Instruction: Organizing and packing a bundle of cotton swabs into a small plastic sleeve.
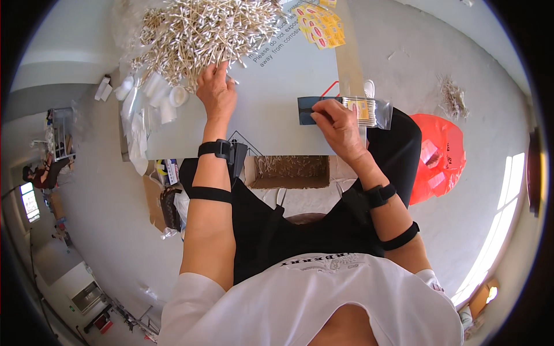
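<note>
Left hand (216,95) is unclenched, fingers spread at the near edge of your cotton swab pile (208,34), on the far left of the tabletop (277,118). Right hand (337,124) has thumb and index close together by a dark blue strip (304,112); can't tell whether anything is pinched. It sits just left of the swabs in your clear packet (381,114), which lies at the right table edge, partly overhanging.

Handling, my read: swabs are near weightless, sticks stiff but snappable, tips soft. Grip mid-stick, keep off the tips. They cross at all angles, so expect snags and strays. Packet film looks thin, slick and floppy; take it by the margin, don't squeeze the middle.

Room: mid-table between your hands is the open stretch. White tubs (167,104) crowd the left hand's outer side; yellow cards (323,26) lie at far right. Watch the near edge: a cardboard box (250,174) with swabs inside sits below it.
</note>
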A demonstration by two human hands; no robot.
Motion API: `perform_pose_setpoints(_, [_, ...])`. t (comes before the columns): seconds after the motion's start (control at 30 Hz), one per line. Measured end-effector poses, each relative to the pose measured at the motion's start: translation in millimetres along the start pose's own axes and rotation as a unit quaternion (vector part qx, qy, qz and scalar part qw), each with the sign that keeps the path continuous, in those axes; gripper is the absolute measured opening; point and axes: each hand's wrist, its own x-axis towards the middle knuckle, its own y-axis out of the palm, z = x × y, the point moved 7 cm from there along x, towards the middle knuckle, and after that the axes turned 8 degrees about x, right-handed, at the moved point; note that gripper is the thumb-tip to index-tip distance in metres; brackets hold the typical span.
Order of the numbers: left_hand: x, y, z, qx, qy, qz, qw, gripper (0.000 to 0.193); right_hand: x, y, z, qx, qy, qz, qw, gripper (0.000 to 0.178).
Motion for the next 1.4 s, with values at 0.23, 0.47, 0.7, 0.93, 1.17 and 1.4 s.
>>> perform_pose_setpoints(0.23, [-2.6,7.1,-4.3,0.023,-0.027,-0.077,0.996,0.053,98.7,79.5,7.4,-0.156,-0.074,-0.005,0.985,0.038])
perform_pose_setpoints(0.47, [-3.7,3.7,-17.0,0.037,-0.011,-0.082,0.996,0.055,176.5,138.1,2.8,-0.346,-0.067,0.029,0.936,0.037])
perform_pose_setpoints(0.7, [1.7,6.1,-9.1,0.054,-0.06,-0.081,0.993,0.051,172.5,135.3,-10.6,-0.349,0.04,0.11,0.93,0.022])
perform_pose_setpoints(0.93, [-0.6,-0.2,-8.2,0.011,-0.049,-0.107,0.993,0.05,141.8,106.5,-5.6,-0.356,0.088,0.164,0.916,0.021])
perform_pose_setpoints(1.17, [-26.8,-29.8,-26.0,-0.107,0.056,-0.195,0.973,0.058,127.1,93.2,5.9,-0.392,0.065,0.208,0.894,0.016])
perform_pose_setpoints(1.4, [-48.0,-1.2,-80.0,-0.016,0.146,-0.005,0.989,0.06,96.2,70.5,0.6,-0.309,0.017,0.151,0.939,0.01])
